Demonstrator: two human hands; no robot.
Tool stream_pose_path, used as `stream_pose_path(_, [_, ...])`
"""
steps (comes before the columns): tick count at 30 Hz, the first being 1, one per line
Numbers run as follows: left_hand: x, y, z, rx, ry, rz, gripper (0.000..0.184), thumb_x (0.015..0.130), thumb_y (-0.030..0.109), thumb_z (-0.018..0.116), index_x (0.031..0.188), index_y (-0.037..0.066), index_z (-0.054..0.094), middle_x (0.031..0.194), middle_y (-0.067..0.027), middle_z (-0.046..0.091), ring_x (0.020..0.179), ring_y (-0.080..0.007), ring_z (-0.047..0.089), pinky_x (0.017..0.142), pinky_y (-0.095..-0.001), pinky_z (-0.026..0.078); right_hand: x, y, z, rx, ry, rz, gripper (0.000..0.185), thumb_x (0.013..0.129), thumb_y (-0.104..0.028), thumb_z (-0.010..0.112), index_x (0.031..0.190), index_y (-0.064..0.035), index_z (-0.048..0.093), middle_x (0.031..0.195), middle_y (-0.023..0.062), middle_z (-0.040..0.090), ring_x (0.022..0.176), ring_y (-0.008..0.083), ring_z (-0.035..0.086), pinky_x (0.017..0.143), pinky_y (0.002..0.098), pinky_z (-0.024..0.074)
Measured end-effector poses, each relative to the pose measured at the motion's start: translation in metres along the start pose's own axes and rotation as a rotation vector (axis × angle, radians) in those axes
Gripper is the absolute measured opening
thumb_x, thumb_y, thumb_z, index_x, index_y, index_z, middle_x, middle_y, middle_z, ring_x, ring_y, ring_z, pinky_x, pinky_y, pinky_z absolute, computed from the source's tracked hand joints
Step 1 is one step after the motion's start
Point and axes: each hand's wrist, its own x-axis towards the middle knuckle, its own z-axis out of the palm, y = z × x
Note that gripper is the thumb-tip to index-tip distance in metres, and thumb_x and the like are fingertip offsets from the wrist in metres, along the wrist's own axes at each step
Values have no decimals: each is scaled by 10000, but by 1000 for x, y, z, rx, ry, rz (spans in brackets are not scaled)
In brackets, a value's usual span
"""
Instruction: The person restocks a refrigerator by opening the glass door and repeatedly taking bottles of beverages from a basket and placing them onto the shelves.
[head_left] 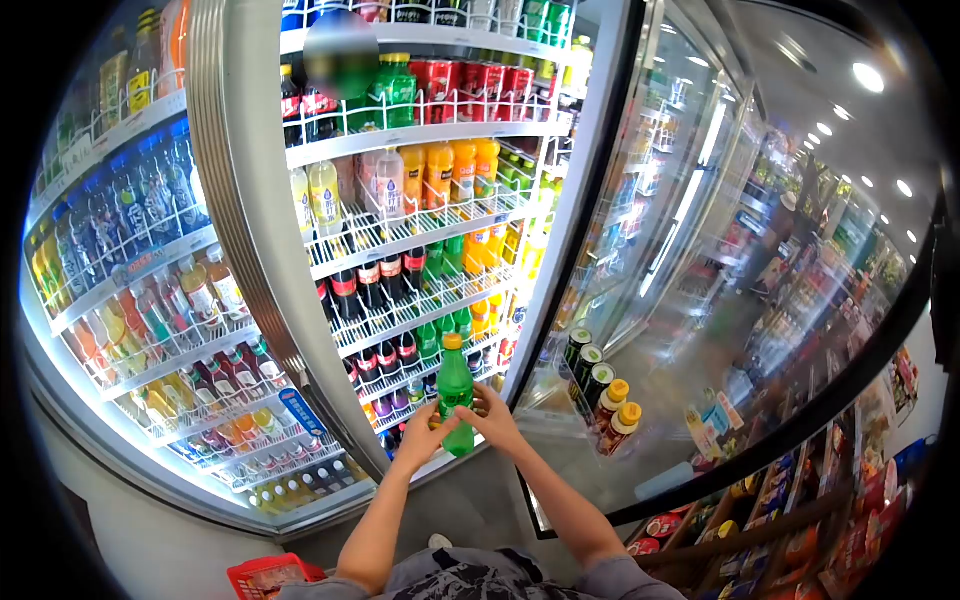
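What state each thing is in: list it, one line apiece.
Green bottle: capped, nearly upright, held in both hands
Orange cap: on the bottle
Left hand: gripping the bottle
Right hand: gripping the bottle
Black-framed glass door: open
Ceiling light: lit

The bottle (456, 384) is between the hands (492, 418), before the fridge shelves (440, 133). The glass door (665, 400) stands right, the basket (268, 566) lower left.

The left forearm (373, 520) and right forearm (562, 490) stretch from the near side, bare, slanting inward as they run far. The left hand (425, 432) and right hand (492, 418) face each other just apart, fingers curled in a grip, both thumbs pointing inward.
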Motion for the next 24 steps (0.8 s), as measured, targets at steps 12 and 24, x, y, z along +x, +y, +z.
stream_pose_path(12, [58, 2, 8, -109, 55, -73, 612, 898, 284, 684, 1367, -37, 458, 1048, -135, 630, 916, -170, 614, 783, -310, 504, 60, 13, -19, -16, -15, -3, 686, 887, -235, 720, 1430, 21, 387, 1172, 130, 618, 1018, 165, 610, 864, 304, 504])
stream_pose_path(24, [110, -18, 15, 19, -20, 109, 525, 910, 208, 646, 1369, 12, 482, 1104, -174, 567, 905, -224, 594, 788, -342, 496, 81, 51, -36, 51, 100, -40, 679, 954, -213, 629, 1490, 6, 274, 1329, 173, 522, 1186, 222, 544, 975, 343, 457])
